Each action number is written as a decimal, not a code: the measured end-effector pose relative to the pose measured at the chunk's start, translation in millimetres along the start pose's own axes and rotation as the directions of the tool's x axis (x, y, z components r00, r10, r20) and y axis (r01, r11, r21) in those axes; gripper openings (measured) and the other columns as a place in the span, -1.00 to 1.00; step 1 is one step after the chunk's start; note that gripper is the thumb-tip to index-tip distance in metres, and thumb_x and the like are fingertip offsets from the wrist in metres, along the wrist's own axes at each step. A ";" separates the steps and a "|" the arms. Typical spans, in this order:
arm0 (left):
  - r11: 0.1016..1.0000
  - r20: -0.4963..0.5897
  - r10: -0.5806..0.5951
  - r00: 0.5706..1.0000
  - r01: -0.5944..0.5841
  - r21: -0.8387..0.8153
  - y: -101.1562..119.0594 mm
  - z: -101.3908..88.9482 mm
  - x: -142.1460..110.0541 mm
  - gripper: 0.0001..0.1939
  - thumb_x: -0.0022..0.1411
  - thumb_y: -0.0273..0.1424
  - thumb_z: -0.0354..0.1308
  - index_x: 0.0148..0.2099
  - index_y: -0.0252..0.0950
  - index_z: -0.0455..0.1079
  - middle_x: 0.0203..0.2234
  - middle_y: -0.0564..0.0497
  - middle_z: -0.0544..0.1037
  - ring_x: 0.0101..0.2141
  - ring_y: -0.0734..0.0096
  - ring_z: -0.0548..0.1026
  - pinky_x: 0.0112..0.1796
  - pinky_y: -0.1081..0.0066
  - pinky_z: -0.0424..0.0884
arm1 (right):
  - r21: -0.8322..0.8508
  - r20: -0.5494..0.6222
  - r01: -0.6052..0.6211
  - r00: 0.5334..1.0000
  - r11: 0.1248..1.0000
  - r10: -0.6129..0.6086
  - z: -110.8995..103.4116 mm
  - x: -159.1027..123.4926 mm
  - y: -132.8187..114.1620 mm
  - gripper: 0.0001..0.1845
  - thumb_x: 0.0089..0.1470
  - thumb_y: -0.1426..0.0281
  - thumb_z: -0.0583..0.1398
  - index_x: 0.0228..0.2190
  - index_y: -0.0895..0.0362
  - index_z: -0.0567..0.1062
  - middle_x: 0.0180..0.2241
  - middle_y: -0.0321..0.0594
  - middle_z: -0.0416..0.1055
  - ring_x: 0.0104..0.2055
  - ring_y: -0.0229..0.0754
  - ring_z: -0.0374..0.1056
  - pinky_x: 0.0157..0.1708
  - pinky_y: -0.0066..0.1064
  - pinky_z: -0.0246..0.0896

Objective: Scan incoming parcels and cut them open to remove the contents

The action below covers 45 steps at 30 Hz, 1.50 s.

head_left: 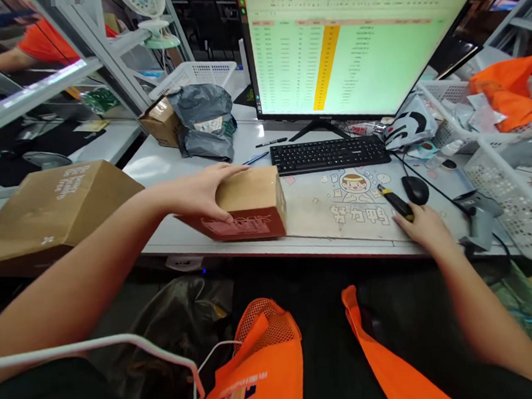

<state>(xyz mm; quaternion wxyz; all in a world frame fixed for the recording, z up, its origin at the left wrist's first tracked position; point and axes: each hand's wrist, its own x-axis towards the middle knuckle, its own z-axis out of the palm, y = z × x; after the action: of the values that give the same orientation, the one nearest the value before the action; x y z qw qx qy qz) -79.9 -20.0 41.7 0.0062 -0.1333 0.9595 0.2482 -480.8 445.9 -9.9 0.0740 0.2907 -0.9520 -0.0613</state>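
Observation:
My left hand [204, 192] grips a small brown cardboard box [256, 194] at the front edge of the desk, thumb on its near side and fingers over the top. The near face carries a pinkish label. My right hand [422, 226] is closed round the lower end of a black and yellow utility knife [395, 202], which points up and left over the desk mat [313, 211]. A black mouse [415, 190] sits just beyond the knife. Whether the knife's blade is out I cannot make out.
A monitor [365, 60] stands behind a black keyboard [331, 154]. A grey plastic parcel [206, 121] and a larger carton [56, 205] lie leftward. White baskets [508, 194] and a barcode scanner [482, 221] are at right. Another person's orange sleeve [47, 41] shows far left.

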 end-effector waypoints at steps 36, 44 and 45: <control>0.980 -0.728 0.126 0.674 0.030 0.198 103.4 146.5 -8.2 -0.08 0.31 -0.09 0.09 0.52 -0.40 -0.15 0.43 -0.41 0.02 0.46 -0.02 -0.09 0.29 0.01 0.06 | 0.279 -0.583 0.925 0.378 0.260 -0.719 -71.4 -60.7 -165.0 -0.65 0.26 0.33 0.26 0.05 0.10 0.61 -0.16 -0.07 0.51 -0.24 -0.14 0.47 -0.28 -0.37 0.40; 0.979 -0.721 0.122 0.683 0.036 0.201 104.3 144.9 -9.6 -0.09 0.33 -0.10 0.10 0.53 -0.37 -0.17 0.42 -0.41 0.04 0.46 -0.04 -0.06 0.27 0.01 0.08 | 0.286 -0.609 0.931 0.360 0.228 -0.707 -72.6 -51.5 -166.7 -0.67 0.22 0.37 0.29 0.01 0.13 0.62 -0.18 -0.05 0.51 -0.24 -0.13 0.46 -0.26 -0.36 0.39; 0.977 -0.731 0.142 0.668 0.022 0.211 104.0 145.0 -9.3 -0.08 0.32 -0.11 0.12 0.52 -0.37 -0.17 0.41 -0.42 0.06 0.45 -0.05 -0.04 0.27 0.02 0.09 | 0.292 -0.610 0.930 0.360 0.221 -0.706 -73.1 -51.0 -167.0 -0.67 0.22 0.37 0.29 0.01 0.12 0.62 -0.18 -0.05 0.51 -0.24 -0.13 0.46 -0.26 -0.36 0.39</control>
<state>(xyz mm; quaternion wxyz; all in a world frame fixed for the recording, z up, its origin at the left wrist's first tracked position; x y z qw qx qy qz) -105.7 139.1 -35.3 -0.3789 -0.1894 0.9028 0.0743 -335.1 331.8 29.8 0.0997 0.7672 -0.5747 0.2667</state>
